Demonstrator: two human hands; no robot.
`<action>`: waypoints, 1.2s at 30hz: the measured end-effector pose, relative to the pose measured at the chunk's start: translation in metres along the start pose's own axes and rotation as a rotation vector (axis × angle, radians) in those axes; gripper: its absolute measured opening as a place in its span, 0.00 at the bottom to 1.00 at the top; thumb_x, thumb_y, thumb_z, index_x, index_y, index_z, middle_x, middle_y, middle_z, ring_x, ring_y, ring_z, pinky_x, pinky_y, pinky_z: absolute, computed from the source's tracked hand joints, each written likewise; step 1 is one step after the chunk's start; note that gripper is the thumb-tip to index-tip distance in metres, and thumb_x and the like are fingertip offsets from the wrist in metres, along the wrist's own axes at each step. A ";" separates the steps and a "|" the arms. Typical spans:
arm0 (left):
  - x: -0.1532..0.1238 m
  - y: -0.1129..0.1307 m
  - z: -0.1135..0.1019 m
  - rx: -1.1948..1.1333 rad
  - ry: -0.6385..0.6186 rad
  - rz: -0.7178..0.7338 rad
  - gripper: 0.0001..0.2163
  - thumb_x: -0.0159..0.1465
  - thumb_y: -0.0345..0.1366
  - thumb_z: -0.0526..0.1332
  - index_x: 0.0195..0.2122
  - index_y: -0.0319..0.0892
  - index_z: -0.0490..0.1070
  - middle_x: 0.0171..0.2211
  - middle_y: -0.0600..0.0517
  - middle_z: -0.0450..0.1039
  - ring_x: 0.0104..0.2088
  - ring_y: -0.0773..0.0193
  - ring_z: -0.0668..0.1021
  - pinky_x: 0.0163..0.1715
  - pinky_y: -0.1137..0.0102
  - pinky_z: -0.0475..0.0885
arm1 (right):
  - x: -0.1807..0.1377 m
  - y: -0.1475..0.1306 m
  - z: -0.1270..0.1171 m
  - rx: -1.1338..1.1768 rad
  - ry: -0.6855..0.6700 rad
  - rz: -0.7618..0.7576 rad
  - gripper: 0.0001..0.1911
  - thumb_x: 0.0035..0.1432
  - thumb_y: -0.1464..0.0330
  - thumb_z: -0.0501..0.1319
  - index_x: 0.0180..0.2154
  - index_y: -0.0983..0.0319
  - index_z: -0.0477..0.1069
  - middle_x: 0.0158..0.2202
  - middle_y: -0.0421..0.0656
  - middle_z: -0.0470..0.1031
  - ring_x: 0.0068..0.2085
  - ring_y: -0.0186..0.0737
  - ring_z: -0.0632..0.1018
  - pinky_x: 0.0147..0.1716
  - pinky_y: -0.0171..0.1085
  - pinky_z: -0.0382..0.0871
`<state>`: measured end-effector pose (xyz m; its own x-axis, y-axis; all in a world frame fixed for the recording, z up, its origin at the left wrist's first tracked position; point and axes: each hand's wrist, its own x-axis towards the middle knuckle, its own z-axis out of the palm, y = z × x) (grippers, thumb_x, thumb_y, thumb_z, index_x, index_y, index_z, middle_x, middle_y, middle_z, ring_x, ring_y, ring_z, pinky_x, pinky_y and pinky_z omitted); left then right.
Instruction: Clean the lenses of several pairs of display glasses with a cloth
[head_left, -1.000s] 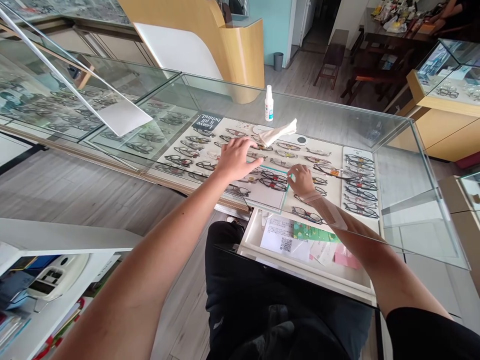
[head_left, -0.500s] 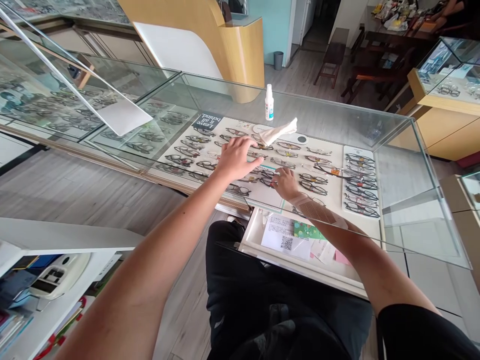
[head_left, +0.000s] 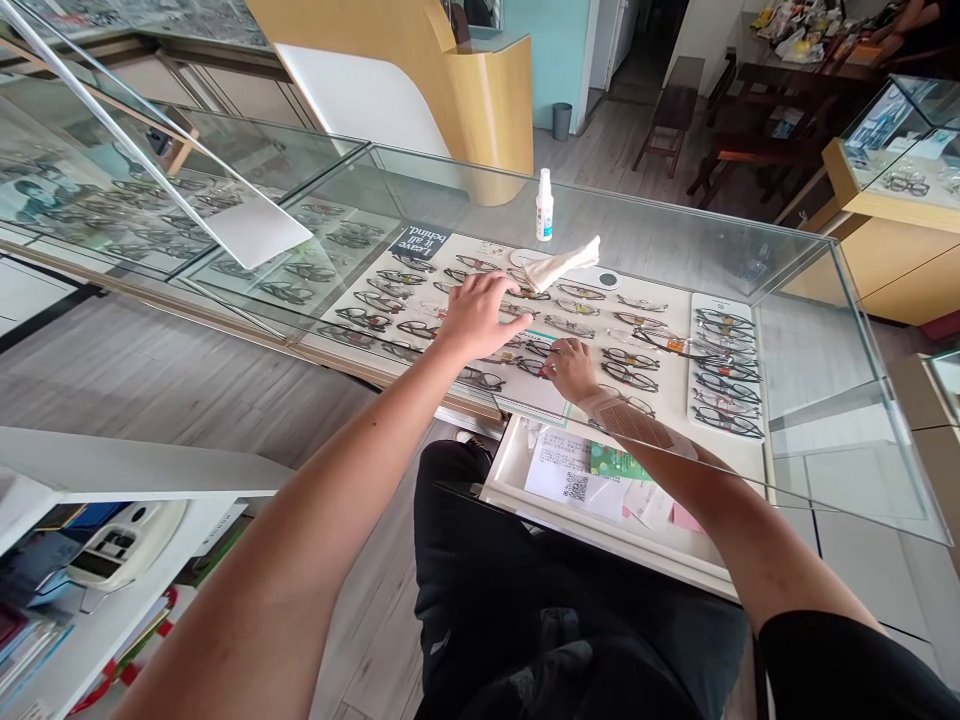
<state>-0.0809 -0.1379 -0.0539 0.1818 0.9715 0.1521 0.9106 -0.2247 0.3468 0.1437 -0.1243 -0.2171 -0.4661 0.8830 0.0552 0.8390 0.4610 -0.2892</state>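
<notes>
My left hand (head_left: 480, 315) lies on the glass top of the display case (head_left: 675, 225), fingers spread and holding nothing. Under the glass, my right hand (head_left: 571, 370) reaches in among rows of eyeglasses. Its fingers are curled at a dark pair of eyeglasses (head_left: 532, 367); the fingertips are partly hidden. Other eyeglasses (head_left: 630, 378) lie just right of that hand on the white case floor. Beyond my left hand, a crumpled pale cloth (head_left: 562, 265) and a white spray bottle (head_left: 544, 207) are on the glass top.
An open drawer (head_left: 495, 485) with papers juts out below the case, before my lap. To the right, a white tray (head_left: 696, 395) holds several eyeglasses. A tilted mirror or panel (head_left: 259, 225) stands at left. A white shelf (head_left: 150, 465) is lower left; a person sits far right.
The view has shifted very slightly, so the scene sits a little further right. Both hands keep nearly the same place and pose.
</notes>
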 end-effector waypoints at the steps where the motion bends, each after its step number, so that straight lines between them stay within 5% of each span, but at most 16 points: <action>1: 0.000 0.000 0.000 0.000 0.002 0.002 0.23 0.74 0.52 0.65 0.66 0.52 0.74 0.77 0.44 0.71 0.76 0.33 0.68 0.75 0.37 0.65 | 0.000 -0.001 0.000 0.000 -0.001 0.000 0.19 0.79 0.67 0.59 0.49 0.60 0.91 0.67 0.57 0.80 0.68 0.66 0.71 0.69 0.60 0.68; 36: 0.001 -0.002 0.002 -0.003 0.004 -0.002 0.22 0.73 0.51 0.66 0.66 0.53 0.74 0.77 0.45 0.71 0.77 0.34 0.67 0.74 0.38 0.65 | -0.004 -0.006 -0.003 -0.020 -0.018 -0.029 0.19 0.80 0.66 0.58 0.49 0.59 0.91 0.66 0.57 0.81 0.67 0.65 0.72 0.68 0.60 0.69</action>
<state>-0.0820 -0.1361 -0.0559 0.1789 0.9715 0.1552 0.9096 -0.2235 0.3502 0.1413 -0.1309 -0.2123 -0.4954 0.8674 0.0462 0.8301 0.4884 -0.2690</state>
